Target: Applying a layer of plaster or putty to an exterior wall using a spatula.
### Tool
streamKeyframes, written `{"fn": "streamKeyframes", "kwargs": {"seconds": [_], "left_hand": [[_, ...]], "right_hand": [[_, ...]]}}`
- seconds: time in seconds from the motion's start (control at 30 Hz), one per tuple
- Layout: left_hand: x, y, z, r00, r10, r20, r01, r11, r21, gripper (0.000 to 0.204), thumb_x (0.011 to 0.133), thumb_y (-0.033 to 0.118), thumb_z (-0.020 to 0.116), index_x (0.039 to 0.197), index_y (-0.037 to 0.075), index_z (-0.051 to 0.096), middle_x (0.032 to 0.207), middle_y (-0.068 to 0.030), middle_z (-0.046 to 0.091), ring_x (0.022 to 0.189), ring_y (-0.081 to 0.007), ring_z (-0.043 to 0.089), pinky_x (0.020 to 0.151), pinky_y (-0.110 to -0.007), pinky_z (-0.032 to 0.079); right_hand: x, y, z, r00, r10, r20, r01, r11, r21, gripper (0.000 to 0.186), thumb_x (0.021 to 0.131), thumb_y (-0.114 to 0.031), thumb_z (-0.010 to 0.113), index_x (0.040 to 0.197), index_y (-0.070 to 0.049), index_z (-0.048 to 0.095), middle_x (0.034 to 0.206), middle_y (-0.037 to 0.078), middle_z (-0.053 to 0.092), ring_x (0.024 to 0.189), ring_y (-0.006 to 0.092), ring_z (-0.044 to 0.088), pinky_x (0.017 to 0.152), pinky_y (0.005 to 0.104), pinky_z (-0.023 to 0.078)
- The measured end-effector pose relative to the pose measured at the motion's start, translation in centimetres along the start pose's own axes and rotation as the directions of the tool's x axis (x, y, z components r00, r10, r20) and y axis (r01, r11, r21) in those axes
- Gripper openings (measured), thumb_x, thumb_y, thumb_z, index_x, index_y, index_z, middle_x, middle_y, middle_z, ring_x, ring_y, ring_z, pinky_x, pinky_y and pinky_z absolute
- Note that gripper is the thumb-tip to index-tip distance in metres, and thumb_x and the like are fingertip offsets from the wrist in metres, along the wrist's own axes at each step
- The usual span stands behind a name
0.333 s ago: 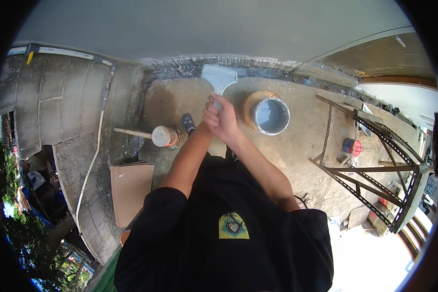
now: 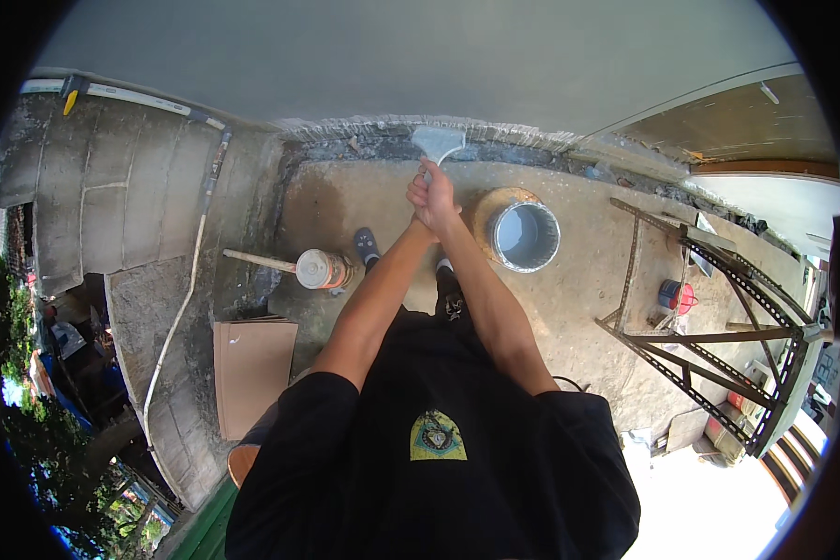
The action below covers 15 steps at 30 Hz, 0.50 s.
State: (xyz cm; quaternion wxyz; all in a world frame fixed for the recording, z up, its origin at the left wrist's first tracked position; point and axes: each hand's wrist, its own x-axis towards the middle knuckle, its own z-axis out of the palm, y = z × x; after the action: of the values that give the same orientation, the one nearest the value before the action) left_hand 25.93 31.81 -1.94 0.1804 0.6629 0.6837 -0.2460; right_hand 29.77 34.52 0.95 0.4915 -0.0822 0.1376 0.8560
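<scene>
Both my hands are together in front of me at the foot of the grey wall [image 2: 420, 65]. My right hand [image 2: 441, 194] is closed round the handle of a wide paintbrush [image 2: 439, 142], its broad head coated pale blue-grey. Against it, my left hand [image 2: 417, 198] is also closed on the handle end, mostly hidden by the right hand and wrist. The brush head overlaps the rough strip [image 2: 373, 147] along the wall's base. To the right of my hands stands an open bucket [image 2: 553, 245] of blue-grey paint, its rim smeared.
A can [image 2: 320, 269] with a wooden stick beside it stands left of my feet. Flat cardboard [image 2: 255, 378] leans near the block wall [image 2: 103, 187] with its pipe [image 2: 189, 289]. At right are a perforated metal frame [image 2: 709, 338] and a small dark pail [image 2: 670, 295].
My hands and the brush have moved slightly right, with the brush head now tilted. My arms reach further forward, and more of my feet shows.
</scene>
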Motion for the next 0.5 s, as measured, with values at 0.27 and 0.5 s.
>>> {"fn": "streamKeyframes", "kwargs": {"seconds": [0.27,0.5], "left_hand": [[-4.3,-2.1,-5.5,0.846,0.509,0.161,-0.469,0.853,-0.229,0.057,0.089,0.041,0.032,0.141,0.02,0.022,0.137,-0.015,0.039,0.128,-0.0295,0.034,0.103,-0.047,0.028],[-0.4,-2.7,1.1,0.845,0.485,-0.226,-0.508,0.86,-0.053,0.053,0.088,0.041,0.033,0.136,0.018,0.031,0.133,-0.0127,0.043,0.124,-0.0307,0.038,0.102,-0.043,0.029]], "right_hand": [[2.8,-2.5,0.8,0.883,-0.327,-0.337,0.105,0.838,-0.536,0.021,0.083,-0.022,0.058,0.077,-0.009,0.042,0.049,-0.003,0.026,0.036,0.0068,0.021,0.032,0.0224,0.015],[0.7,0.9,4.3,0.944,-0.214,-0.253,0.097,0.908,-0.407,0.018,0.083,-0.021,0.055,0.077,-0.009,0.042,0.049,-0.002,0.024,0.037,0.0086,0.019,0.033,0.023,0.016]]}}
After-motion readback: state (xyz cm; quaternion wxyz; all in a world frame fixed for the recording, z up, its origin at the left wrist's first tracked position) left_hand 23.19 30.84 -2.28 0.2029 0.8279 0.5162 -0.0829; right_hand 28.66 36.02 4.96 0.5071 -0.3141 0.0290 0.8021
